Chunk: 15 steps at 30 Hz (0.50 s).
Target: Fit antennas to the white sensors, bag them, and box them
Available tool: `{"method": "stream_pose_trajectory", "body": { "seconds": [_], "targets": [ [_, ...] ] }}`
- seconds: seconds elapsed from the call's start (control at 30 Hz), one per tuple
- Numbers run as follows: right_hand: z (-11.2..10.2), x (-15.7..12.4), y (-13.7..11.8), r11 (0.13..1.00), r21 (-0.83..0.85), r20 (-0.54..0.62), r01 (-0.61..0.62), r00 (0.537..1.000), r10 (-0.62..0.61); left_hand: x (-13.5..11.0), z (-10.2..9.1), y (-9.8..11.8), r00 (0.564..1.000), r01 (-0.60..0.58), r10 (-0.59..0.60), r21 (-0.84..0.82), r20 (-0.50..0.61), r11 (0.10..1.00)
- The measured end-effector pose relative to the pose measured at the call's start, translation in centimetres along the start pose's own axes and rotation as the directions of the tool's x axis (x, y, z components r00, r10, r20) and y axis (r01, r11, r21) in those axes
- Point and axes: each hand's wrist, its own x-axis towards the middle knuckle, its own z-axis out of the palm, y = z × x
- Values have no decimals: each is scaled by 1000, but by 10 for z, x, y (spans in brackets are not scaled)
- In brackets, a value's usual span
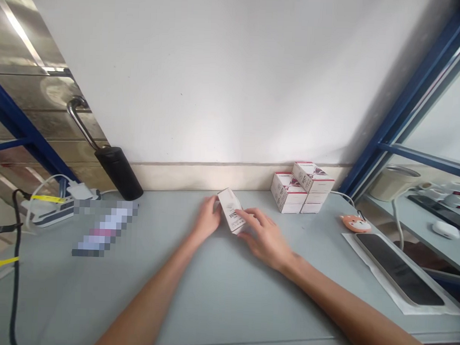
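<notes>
A small white carton (230, 209) with dark print stands tilted on the grey table (218, 293), near the back wall. My left hand (207, 218) grips its left side with curled fingers. My right hand (264, 236) holds its right side, fingers laid over the lower edge. Both forearms reach in from the bottom of the view.
Three white-and-red boxes (301, 191) are stacked at the back right. An orange fox-shaped object (355, 223) and a dark phone (398, 269) on white paper lie at the right. A black cylinder (119, 172), a power strip (59, 207) and cables sit at the left.
</notes>
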Motion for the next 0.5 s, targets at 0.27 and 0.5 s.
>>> {"method": "stream_pose_trajectory", "body": {
  "seconds": [0.27, 0.5],
  "targets": [
    [56, 66, -14, 993, -85, 154, 80, 986, -66, -5, -38, -9, 984, 172, -174, 450, -39, 876],
    [87, 118, -9, 998, -60, 167, 33, 986, -23, 6, -39, -22, 979, 169, -202, 516, 10, 840]
  ]
}}
